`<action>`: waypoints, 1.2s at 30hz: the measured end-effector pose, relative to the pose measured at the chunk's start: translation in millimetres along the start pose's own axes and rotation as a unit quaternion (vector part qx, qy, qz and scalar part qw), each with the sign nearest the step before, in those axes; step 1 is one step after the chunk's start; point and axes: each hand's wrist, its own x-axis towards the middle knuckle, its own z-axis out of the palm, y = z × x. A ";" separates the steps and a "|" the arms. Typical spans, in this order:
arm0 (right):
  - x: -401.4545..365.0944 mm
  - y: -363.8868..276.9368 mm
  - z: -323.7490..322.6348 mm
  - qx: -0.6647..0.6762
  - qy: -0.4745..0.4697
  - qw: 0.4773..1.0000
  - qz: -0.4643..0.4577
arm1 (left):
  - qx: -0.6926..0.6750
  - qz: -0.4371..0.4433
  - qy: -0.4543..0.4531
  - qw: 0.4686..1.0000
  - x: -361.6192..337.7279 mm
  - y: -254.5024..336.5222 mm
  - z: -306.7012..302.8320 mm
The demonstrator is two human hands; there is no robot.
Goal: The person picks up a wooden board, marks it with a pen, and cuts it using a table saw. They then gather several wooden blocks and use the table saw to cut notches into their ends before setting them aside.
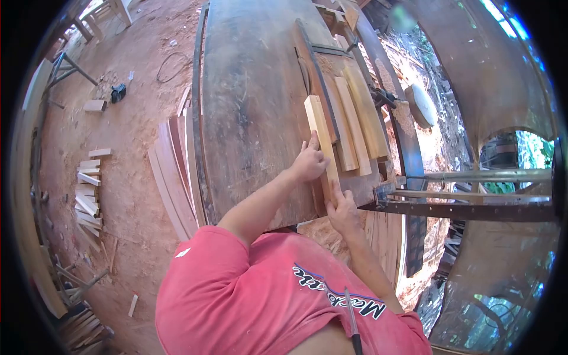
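Observation:
A squared wooden bar [316, 115] lies lengthwise on the large worn worktable [254, 112], against a long dark straight guide [318, 71]. My left hand [310, 161] holds the bar around its middle, with the fingers over its top and side. At the near end, my right hand [344, 212] grips the same bar, thumb and fingers pointing forward along it. Just right of the guide lie a narrow wooden strip [348, 118] and a wider yellowish board [365, 112]. The underside of the bar is hidden.
Long planks [168, 171] lean along the table's left side. Short wood offcuts [89, 201] lie on the reddish dirt floor [136, 195]. To the right, a dark metal beam [467, 210] juts out from near the table corner. A pencil-like tool [353, 322] hangs at my shirt.

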 end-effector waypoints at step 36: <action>-43.8 35.1 0.1 0.646 -0.080 0.725 0.225 | 0.033 0.095 0.042 0.994 -58.2 38.0 -1.5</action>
